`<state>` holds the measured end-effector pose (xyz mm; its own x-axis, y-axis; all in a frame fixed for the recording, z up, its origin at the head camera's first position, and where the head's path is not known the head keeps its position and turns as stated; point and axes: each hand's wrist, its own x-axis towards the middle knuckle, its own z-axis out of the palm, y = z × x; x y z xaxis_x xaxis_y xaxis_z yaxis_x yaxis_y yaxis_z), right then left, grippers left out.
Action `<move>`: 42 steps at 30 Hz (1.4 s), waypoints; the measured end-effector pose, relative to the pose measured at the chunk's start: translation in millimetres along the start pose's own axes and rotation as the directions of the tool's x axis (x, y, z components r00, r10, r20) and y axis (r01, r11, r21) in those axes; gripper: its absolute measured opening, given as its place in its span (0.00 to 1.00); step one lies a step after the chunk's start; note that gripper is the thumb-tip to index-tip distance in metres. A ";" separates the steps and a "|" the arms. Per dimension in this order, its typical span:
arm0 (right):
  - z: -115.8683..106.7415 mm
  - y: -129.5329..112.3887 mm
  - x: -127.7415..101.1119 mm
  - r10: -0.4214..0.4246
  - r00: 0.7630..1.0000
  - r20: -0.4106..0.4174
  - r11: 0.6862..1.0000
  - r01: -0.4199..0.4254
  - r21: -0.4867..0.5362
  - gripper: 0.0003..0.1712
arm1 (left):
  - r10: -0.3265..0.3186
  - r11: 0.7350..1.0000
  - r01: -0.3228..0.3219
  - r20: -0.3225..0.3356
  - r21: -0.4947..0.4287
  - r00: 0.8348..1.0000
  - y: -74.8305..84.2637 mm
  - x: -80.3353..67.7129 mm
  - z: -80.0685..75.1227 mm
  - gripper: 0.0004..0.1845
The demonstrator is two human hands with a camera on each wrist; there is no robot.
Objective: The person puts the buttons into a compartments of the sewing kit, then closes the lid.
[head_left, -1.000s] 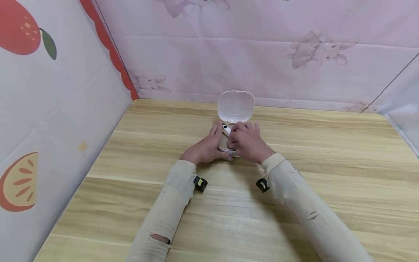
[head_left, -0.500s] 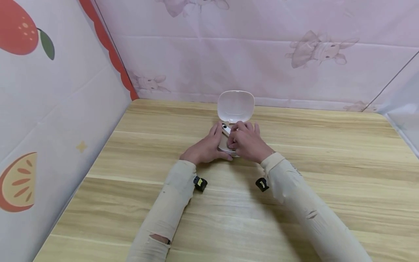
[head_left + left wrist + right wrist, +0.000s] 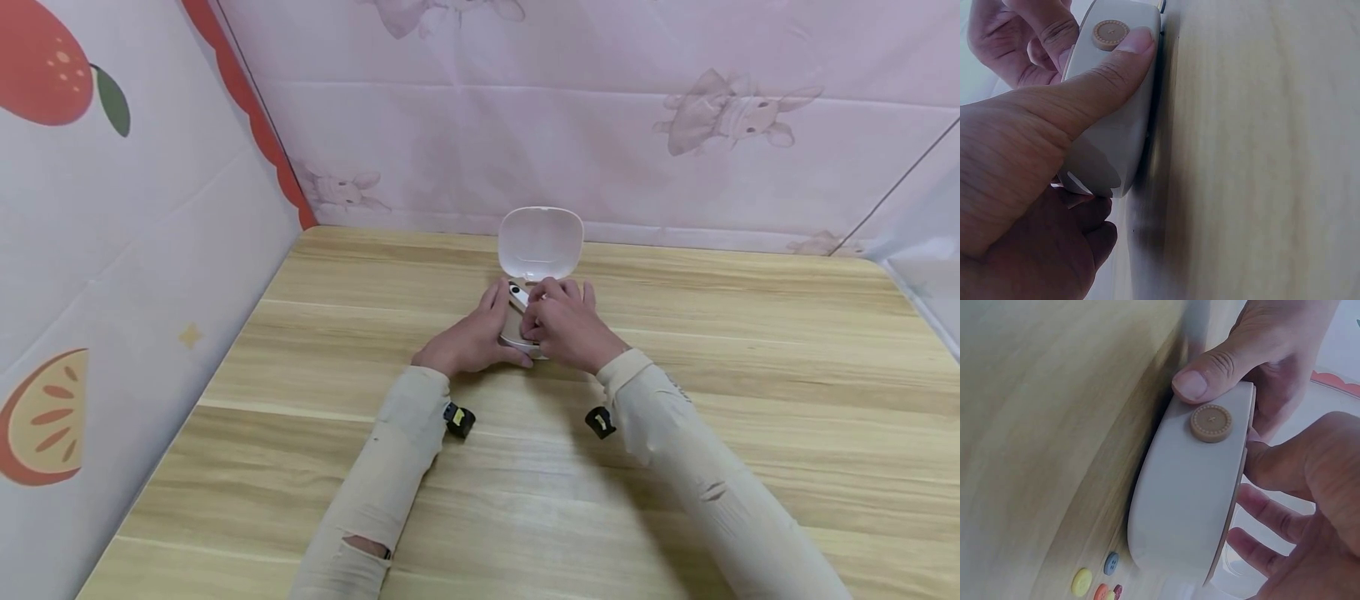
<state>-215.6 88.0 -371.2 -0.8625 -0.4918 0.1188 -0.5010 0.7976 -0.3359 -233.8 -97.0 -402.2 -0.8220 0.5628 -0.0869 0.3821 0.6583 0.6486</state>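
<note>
White case (image 3: 1175,487) on the wooden table (image 3: 750,375), near its far edge | lid (image 3: 540,243) raised, opening done | left hand (image 3: 471,335) grips its side, thumb across the front | right hand (image 3: 573,333) bent over the inside, whether its fingers grip I can't tell | white tool (image 3: 520,297) inside, not lifted out; what else is left, I can't see

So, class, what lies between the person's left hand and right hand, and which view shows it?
The open case's base and a black-dotted white piece lie between the left hand and the right hand, in the head view.
</note>
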 end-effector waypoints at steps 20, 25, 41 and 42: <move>-21.6 26.3 -10.6 0.014 0.998 -0.065 0.998 -0.010 0.055 0.02 | -0.059 0.998 0.059 0.010 0.000 0.998 0.9 0.0 1.4 0.69; -27.0 39.8 -18.2 0.051 0.996 -0.080 0.997 -0.046 0.057 0.02 | -0.059 0.998 0.060 0.020 -0.005 0.998 1.3 0.2 1.2 0.68; -26.8 72.6 -40.2 0.203 0.978 -0.041 0.979 -0.201 0.029 0.04 | -0.060 0.998 0.060 0.022 -0.022 0.998 2.9 0.0 1.1 0.68; -26.4 74.0 -40.8 0.206 0.978 -0.034 0.978 -0.206 0.024 0.05 | -0.060 0.998 0.061 0.021 -0.024 0.998 2.9 -0.3 1.1 0.68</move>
<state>-219.3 176.3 -376.2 -0.9493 -0.3046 0.0782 -0.3111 0.8730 -0.3755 -232.0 -94.7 -401.1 -0.8345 0.5324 -0.1419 0.3212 0.6793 0.6598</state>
